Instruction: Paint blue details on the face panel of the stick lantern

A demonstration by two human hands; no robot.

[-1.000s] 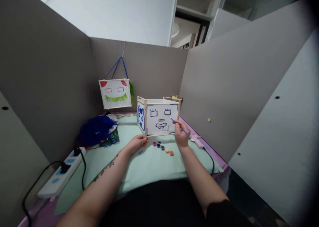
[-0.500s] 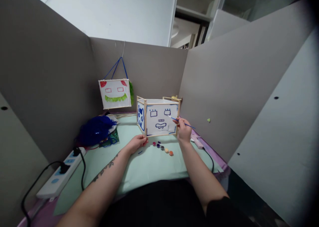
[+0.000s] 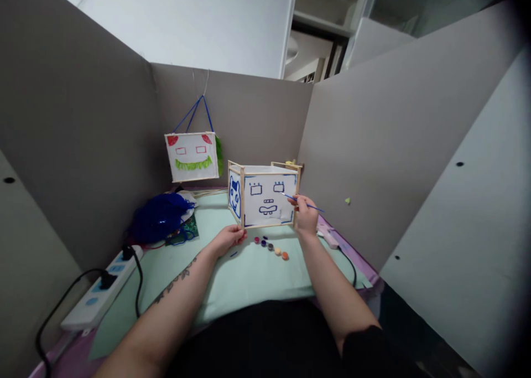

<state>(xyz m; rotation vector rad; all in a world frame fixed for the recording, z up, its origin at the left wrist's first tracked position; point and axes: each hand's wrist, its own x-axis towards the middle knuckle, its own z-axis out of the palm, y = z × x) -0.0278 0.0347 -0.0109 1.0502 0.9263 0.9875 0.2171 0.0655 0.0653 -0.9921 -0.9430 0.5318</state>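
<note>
Grey partitions close around, right hand point(image 3: 306, 218) holding brush point(image 3: 301, 201) at lantern point(image 3: 265, 200) edge

You sit boxed in by grey partition panels point(image 3: 74, 123) on three sides: one to your left, one straight ahead point(image 3: 249, 118), one to your right point(image 3: 394, 145), with another pale panel point(image 3: 477, 212) nearer on the right, dotted with small dark holes. Above the panels you see a plain white wall point(image 3: 186, 18) and, right of it, a dim opening with white shelving point(image 3: 327, 7). The bench point(image 3: 249, 278) in front of you is covered by a pale green mat over a purple sheet point(image 3: 70, 361). The light is soft and even, without hard shadows.
</note>
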